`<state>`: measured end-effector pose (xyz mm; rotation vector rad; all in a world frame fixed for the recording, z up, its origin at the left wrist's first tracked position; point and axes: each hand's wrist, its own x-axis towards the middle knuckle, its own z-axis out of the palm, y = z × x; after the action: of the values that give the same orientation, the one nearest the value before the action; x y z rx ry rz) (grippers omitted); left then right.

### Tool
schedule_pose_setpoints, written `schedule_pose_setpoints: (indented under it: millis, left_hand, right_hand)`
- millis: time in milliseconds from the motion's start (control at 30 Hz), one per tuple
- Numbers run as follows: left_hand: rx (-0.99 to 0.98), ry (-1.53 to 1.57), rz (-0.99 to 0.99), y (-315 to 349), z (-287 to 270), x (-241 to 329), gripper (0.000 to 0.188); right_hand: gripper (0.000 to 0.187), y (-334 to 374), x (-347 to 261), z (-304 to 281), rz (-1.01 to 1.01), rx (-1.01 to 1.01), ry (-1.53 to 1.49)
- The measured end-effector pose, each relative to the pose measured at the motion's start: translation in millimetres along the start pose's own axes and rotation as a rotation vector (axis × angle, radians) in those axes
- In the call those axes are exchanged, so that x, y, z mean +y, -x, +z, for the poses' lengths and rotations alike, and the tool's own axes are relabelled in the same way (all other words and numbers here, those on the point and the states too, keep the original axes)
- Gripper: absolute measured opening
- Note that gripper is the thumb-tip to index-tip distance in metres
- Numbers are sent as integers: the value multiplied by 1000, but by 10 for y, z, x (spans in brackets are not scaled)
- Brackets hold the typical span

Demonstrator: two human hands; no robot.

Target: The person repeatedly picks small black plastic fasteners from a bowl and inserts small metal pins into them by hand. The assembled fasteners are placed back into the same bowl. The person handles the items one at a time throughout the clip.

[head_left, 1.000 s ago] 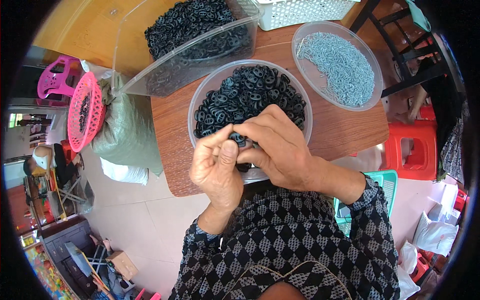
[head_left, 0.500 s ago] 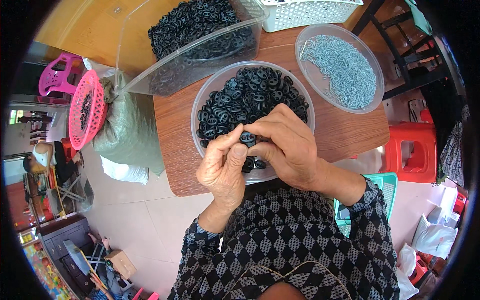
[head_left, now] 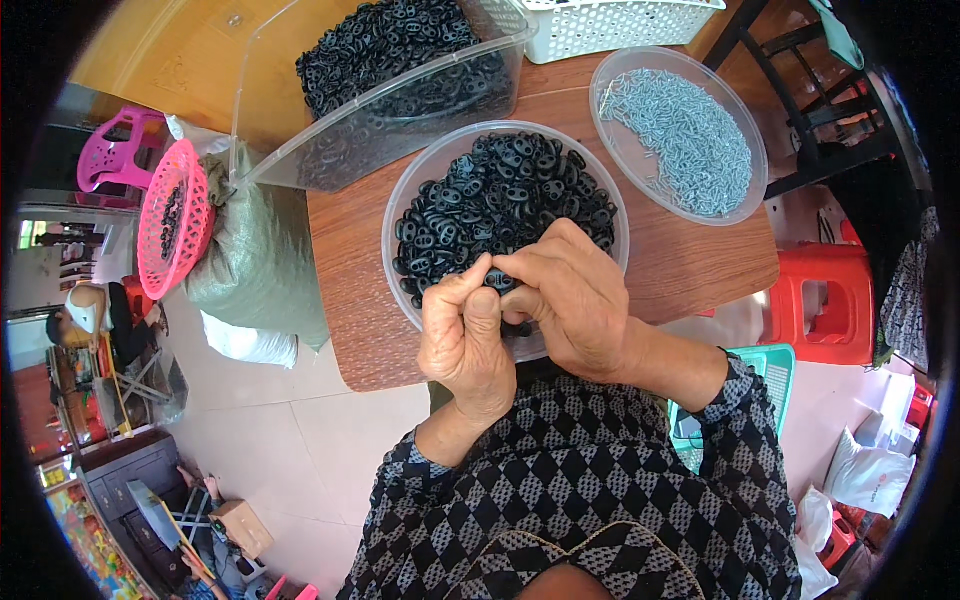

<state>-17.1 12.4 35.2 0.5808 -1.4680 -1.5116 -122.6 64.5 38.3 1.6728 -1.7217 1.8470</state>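
Note:
Between my two hands is a small black two-hole plastic piece (head_left: 499, 281), pinched over the near side of a round clear tub (head_left: 393, 225). My left hand (head_left: 465, 350) is closed with its thumb and forefinger at the piece's left end. From the right, my right hand (head_left: 575, 300) grips it with bent fingers, which cover part of it. The tub holds a heap of similar black pieces (head_left: 500, 190). To the right lies a shallow round clear tray (head_left: 763, 170) with many small silvery metal pins (head_left: 690, 140).
Behind the tub, a large clear bin (head_left: 370, 140) holds more black pieces. A white basket (head_left: 620, 32) stands at the back of the wooden table (head_left: 350, 300). Left are a sack (head_left: 255, 265) and pink basket (head_left: 195, 250); right, a red stool (head_left: 820, 305). A person (head_left: 90, 310) sits far left.
My left hand and forearm have shifted slightly right, closer to the right hand. The black piece is more covered by my fingers now; both hands still grip it.

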Motion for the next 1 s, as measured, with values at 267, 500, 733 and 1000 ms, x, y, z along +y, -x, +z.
schedule_pose_setpoints:
  millis: [267, 500, 733, 1000]
  left_hand:
    - [-71, -25, -28, -79, -107, 171, 33]
    - [31, -125, 98, -11, -34, 62, 31]
    - [63, -178, 113, 48, -69, -70, 28]
    - [-2, -420, 96, -8, -39, 12, 20]
  right_hand:
    - [30, -71, -27, 38, 41, 21, -115]
    - [29, -19, -61, 71, 59, 47, -76]
    - [31, 40, -45, 130, 70, 69, -75]
    - [29, 33, 0, 18, 108, 4, -12]
